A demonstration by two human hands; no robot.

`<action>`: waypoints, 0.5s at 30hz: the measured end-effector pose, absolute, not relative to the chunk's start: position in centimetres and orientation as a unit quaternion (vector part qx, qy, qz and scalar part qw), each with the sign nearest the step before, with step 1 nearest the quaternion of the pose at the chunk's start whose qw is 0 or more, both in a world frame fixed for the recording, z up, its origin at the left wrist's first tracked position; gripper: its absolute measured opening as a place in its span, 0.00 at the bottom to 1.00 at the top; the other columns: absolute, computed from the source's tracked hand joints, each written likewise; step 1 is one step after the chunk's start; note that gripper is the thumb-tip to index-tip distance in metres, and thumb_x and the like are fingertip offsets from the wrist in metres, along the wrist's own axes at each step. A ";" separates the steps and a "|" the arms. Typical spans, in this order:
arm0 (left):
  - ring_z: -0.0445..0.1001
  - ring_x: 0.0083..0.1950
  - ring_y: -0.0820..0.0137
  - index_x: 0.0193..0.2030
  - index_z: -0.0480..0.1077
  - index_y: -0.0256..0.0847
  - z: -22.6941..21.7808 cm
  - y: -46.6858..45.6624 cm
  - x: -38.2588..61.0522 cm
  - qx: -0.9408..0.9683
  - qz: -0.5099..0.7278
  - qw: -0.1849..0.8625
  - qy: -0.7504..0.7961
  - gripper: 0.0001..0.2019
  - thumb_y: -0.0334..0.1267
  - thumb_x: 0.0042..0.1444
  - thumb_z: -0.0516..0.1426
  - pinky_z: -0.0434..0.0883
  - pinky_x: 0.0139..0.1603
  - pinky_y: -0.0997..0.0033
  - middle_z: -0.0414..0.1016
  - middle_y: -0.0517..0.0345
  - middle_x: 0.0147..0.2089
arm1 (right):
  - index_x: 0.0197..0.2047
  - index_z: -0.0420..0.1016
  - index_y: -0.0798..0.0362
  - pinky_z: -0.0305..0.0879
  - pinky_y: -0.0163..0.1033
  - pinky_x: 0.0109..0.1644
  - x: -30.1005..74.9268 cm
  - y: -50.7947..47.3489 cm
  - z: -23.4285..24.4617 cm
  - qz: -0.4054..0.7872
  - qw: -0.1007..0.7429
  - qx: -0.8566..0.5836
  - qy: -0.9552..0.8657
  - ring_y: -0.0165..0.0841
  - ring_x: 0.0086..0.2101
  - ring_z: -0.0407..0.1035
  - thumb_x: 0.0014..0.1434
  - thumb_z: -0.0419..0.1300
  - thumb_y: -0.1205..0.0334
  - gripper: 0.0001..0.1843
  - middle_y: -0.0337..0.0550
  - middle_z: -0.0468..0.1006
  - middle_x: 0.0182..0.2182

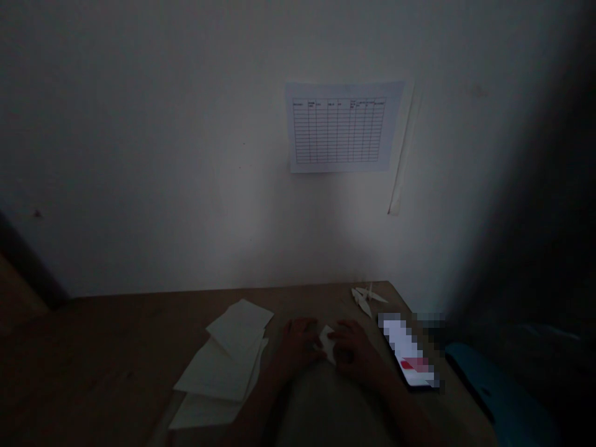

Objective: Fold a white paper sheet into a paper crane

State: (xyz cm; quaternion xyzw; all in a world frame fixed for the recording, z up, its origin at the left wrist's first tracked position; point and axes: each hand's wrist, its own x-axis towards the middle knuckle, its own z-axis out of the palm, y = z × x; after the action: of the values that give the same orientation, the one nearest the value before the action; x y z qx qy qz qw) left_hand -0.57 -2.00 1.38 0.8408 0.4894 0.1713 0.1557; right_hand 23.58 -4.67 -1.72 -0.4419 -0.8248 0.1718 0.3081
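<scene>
A small piece of folded white paper point(328, 335) lies low over the table between my two hands. My left hand point(300, 343) grips its left side with bent fingers. From the right, my right hand point(352, 349) has its thumb and fingers closed on the same paper. The dim light hides the exact folds and part of the fingertips. Beyond my right hand, near the back edge, rest folded paper shapes point(362, 302) with pointed ends, like origami cranes. Left of my left hand, several loose white paper sheets point(228, 366) overlap one another.
A phone point(410, 354) with a lit, pixelated screen lies near the right edge of the brown table point(93, 372). A printed table sheet point(339, 127) is fixed to the wall behind. Past the right edge is a blue object point(503, 391), perhaps a chair.
</scene>
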 end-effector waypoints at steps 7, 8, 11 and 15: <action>0.65 0.72 0.52 0.46 0.82 0.53 1.3 -1.9 -0.5 0.839 0.176 0.147 0.494 0.16 0.52 0.52 0.73 0.52 0.76 0.40 0.71 0.53 0.70 | 0.54 0.81 0.47 0.58 0.59 0.70 23.2 -4.7 -2.1 0.210 0.349 -0.475 -0.780 0.48 0.68 0.59 0.56 0.66 0.68 0.22 0.51 0.74 0.62; 0.66 0.72 0.52 0.46 0.82 0.52 1.2 -1.9 -0.5 0.839 0.183 0.145 0.492 0.17 0.53 0.51 0.73 0.52 0.76 0.40 0.71 0.53 0.70 | 0.53 0.81 0.47 0.59 0.58 0.70 23.2 -4.6 -2.2 0.209 0.355 -0.473 -0.779 0.47 0.68 0.60 0.56 0.65 0.68 0.21 0.51 0.74 0.62; 0.67 0.71 0.52 0.48 0.81 0.52 1.1 -2.1 -0.4 0.837 0.194 0.142 0.492 0.18 0.53 0.52 0.72 0.51 0.77 0.40 0.71 0.53 0.70 | 0.54 0.81 0.46 0.60 0.57 0.69 23.1 -4.5 -2.8 0.205 0.379 -0.470 -0.771 0.47 0.67 0.61 0.57 0.65 0.68 0.21 0.51 0.73 0.62; 0.67 0.71 0.53 0.49 0.80 0.52 1.5 -2.4 -0.2 0.833 0.191 0.140 0.501 0.17 0.49 0.54 0.71 0.51 0.77 0.39 0.72 0.54 0.70 | 0.55 0.81 0.45 0.63 0.56 0.68 23.1 -4.3 -3.5 0.206 0.403 -0.473 -0.755 0.46 0.66 0.62 0.58 0.64 0.66 0.21 0.51 0.70 0.64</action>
State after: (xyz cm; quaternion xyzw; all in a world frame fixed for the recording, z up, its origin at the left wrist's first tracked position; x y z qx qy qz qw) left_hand -0.16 -2.40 1.46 0.8325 0.5008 0.1908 0.1402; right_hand 23.15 -4.31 -3.52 -0.4735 -0.7554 0.2058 0.4034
